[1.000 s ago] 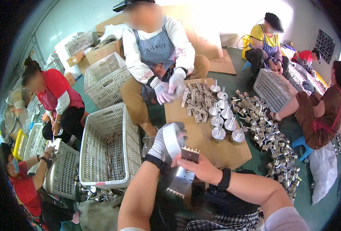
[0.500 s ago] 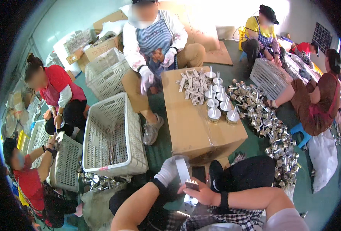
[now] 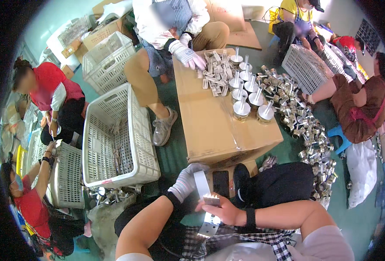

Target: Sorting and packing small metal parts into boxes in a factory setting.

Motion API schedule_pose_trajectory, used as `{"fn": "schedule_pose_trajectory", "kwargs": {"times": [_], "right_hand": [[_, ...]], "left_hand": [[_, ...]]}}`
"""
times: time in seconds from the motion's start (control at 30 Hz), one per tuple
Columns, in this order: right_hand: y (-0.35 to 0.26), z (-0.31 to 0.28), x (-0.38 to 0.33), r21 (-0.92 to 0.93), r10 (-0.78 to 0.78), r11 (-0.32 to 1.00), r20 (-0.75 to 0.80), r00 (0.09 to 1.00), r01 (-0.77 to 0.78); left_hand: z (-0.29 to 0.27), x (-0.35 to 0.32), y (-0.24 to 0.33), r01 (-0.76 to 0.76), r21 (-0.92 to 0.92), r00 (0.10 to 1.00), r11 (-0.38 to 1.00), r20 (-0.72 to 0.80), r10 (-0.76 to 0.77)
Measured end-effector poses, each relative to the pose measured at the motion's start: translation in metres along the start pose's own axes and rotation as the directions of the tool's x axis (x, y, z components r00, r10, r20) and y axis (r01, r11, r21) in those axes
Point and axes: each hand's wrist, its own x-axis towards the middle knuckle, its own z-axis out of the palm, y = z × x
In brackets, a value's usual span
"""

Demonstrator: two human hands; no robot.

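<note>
The white plastic crate [image 3: 118, 135] beside the cardboard box [image 3: 220, 117] holds only a few small metal bits on its slatted floor; a second crate [image 3: 103, 58] stands behind it and another [image 3: 307, 63] sits across the box, contents unclear. On the box, used as a worktop, stand round metal knobs with upright stems [image 3: 249, 93] next to a heap of flat metal plates [image 3: 216, 71], which a seated person's gloved hand [image 3: 188, 56] touches. Loose metal parts [image 3: 314, 130] lie piled on the green floor along the box's right side.

Low in the view, the left hand [image 3: 186, 182], in a white glove, has its grip clenched around a narrow metal strip [image 3: 202, 187]. The strip's long axis runs nearly upright, tilted slightly, its upper end toward the box. The bare right hand [image 3: 220, 211] pinches a small metal plate [image 3: 211, 200] against the strip's lower part, above the person's lap.
</note>
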Motion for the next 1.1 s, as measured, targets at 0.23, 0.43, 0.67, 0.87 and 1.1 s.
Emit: {"fn": "schedule_pose_trajectory", "kwargs": {"times": [0.23, 0.43, 0.67, 0.87, 1.1], "right_hand": [[-0.008, 0.001, -0.001, 0.016, 0.063, 0.998, -0.008, 0.998, -0.063], [-0.018, -0.004, 0.008, 0.008, 0.153, 0.988, -0.002, 0.988, -0.153], [-0.012, -0.015, 0.027, -0.044, 0.154, 0.987, 0.065, 0.986, -0.152], [-0.006, -0.017, 0.026, -0.211, 0.101, 0.974, 0.102, 0.99, -0.077], [-0.015, -0.023, 0.017, -0.349, 0.144, 0.933, 0.152, 0.978, -0.083]], "left_hand": [[0.012, -0.008, 0.015, 0.275, -0.246, 0.961, 0.93, 0.036, -0.275], [0.007, -0.005, 0.006, 0.262, -0.442, 0.962, 0.858, 0.052, -0.268], [0.008, 0.005, 0.017, 0.287, -0.391, 0.945, 0.874, -0.032, -0.325], [-0.005, 0.016, 0.005, 0.146, -0.12, 0.986, 0.982, 0.093, -0.135], [-0.038, 0.048, -0.041, -0.122, 0.256, 0.975, 0.959, 0.213, 0.068]]}}
